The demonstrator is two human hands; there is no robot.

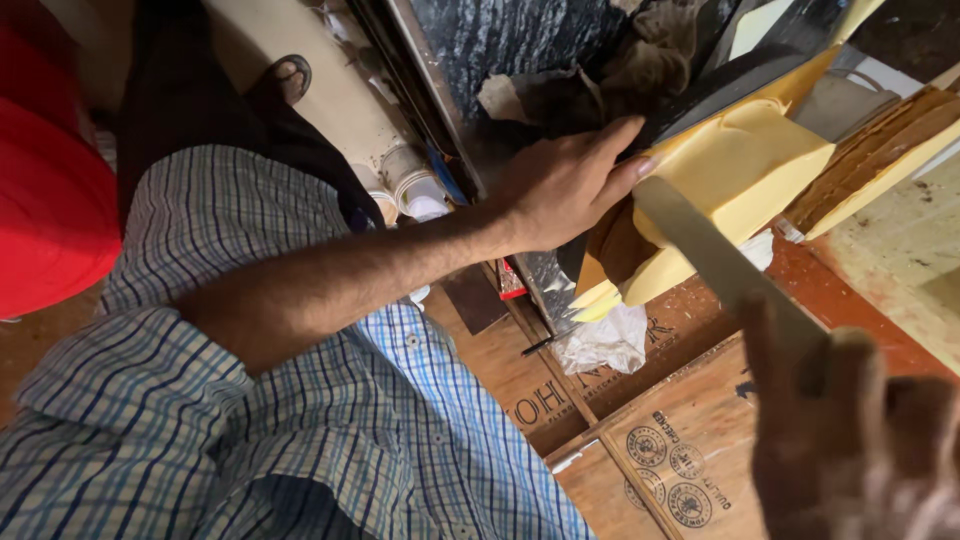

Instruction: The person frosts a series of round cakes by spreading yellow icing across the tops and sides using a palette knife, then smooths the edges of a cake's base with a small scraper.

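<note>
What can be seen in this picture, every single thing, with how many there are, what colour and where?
Yellow block: one, pale yellow, upper right, under the blade.
Knife blade: one, grey metal, slanting from the lower right up to the block.
Brown-and-yellow slab: one, far right, leaning beside the block.
Wooden boards: several, brown with dark stamps, bottom centre.
Crumpled plastic: one, whitish, below the block.
White pipe: one, upper centre.
Red object: one, left edge; kind unclear.
Sandalled foot: one, top left.
Checked shirt: one, blue and white, lower left.
Left hand: pressed on the block's edge.
Right hand: blurred, lower right, gripping the knife.
</note>
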